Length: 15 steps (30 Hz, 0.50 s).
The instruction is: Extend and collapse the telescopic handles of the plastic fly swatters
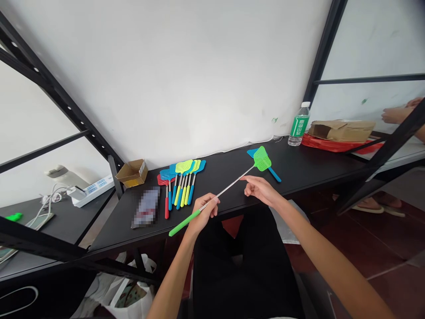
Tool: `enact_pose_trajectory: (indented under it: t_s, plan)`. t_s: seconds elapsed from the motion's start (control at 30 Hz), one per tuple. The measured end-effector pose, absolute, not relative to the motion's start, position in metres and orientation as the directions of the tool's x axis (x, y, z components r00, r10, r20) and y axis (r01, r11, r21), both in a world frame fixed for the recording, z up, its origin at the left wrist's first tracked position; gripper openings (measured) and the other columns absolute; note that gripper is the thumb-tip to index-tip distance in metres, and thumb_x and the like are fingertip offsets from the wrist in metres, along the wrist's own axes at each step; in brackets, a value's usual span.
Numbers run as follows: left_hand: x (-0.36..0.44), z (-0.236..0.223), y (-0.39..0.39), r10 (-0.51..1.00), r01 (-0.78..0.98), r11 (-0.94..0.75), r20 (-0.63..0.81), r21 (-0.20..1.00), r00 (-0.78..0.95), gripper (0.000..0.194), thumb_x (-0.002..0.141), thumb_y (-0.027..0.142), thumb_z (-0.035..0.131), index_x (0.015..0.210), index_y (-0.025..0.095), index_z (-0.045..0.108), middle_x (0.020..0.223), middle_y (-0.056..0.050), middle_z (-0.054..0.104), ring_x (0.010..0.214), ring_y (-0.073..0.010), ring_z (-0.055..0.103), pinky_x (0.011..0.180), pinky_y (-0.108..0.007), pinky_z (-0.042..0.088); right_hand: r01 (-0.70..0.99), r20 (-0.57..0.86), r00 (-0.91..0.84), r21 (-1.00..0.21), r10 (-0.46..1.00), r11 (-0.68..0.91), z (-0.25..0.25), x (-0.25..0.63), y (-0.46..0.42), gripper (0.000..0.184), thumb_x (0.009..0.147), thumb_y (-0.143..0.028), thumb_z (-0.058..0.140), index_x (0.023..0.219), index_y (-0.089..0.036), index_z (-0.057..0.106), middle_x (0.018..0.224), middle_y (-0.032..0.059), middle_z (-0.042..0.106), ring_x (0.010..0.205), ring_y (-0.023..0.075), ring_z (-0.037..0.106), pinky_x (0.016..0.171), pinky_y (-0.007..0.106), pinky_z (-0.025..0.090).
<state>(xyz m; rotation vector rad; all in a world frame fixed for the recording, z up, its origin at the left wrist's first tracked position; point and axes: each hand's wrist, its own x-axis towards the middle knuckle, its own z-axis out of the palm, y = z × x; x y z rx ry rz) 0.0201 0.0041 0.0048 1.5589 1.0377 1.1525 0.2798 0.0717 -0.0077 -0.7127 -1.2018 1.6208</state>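
A green fly swatter (pixel 262 158) with a long extended metal rod slants up to the right above the black table. My left hand (pixel 206 210) is closed around the rod just above its green grip. With its index finger stretched out and the other fingers curled, my right hand (pixel 260 188) is beside the rod; whether the fingertip touches it, I cannot tell. Beneath the green head lies a blue fly swatter (pixel 275 175), partly covered. Left of my hands, several shorter fly swatters (pixel 182 188) in blue, yellow and red lie in an overlapping row.
An open cardboard box (pixel 133 173) stands at the table's back left, with a blurred packet (pixel 147 206) in front. At the back right is a water bottle (pixel 299 124). Black metal posts (pixel 114 166) flank the table. A power strip (pixel 93 190) lies farther left.
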Motion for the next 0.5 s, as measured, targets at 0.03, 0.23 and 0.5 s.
enact_pose_trajectory:
  t_s: [0.03, 0.23, 0.5]
  plan:
    - [0.0203, 0.0049, 0.0041, 0.956, 0.113, -0.235, 0.208, 0.966, 0.209, 0.033, 0.094, 0.047, 0.057, 0.081, 0.017, 0.062, 0.054, 0.003, 0.053, 0.048, -0.0095, 0.045, 0.049, -0.022, 0.036, -0.353, 0.086, -0.367, -0.934, 0.926, -0.053, -0.0078, 0.2799, 0.0717, 0.036, 0.089, -0.043, 0.069, 0.114, -0.016, 0.072, 0.06, 0.0012, 0.063, 0.062, 0.0171, 0.059, 0.068, 0.033, 0.047]
    - [0.0217, 0.0047, 0.0042, 0.956, 0.132, -0.237, 0.207, 0.963, 0.207, 0.034, 0.095, 0.047, 0.056, 0.081, 0.017, 0.062, 0.054, 0.003, 0.054, 0.049, -0.0094, 0.046, 0.049, -0.021, 0.036, -0.348, 0.09, -0.368, -0.936, 0.926, -0.047, -0.0073, 0.2799, 0.0709, 0.037, 0.088, -0.041, 0.07, 0.116, -0.016, 0.071, 0.059, 0.0007, 0.063, 0.062, 0.017, 0.058, 0.068, 0.033, 0.047]
    - [0.0223, 0.006, 0.0028, 0.954, 0.144, -0.242, 0.209, 0.959, 0.214, 0.037, 0.096, 0.048, 0.055, 0.078, 0.017, 0.062, 0.055, 0.002, 0.054, 0.05, -0.0103, 0.048, 0.05, -0.022, 0.037, -0.362, 0.101, -0.368, -0.931, 0.924, -0.043, -0.0067, 0.2818, 0.0704, 0.034, 0.089, -0.042, 0.069, 0.113, -0.018, 0.07, 0.058, -0.0006, 0.06, 0.064, 0.0174, 0.058, 0.069, 0.033, 0.046]
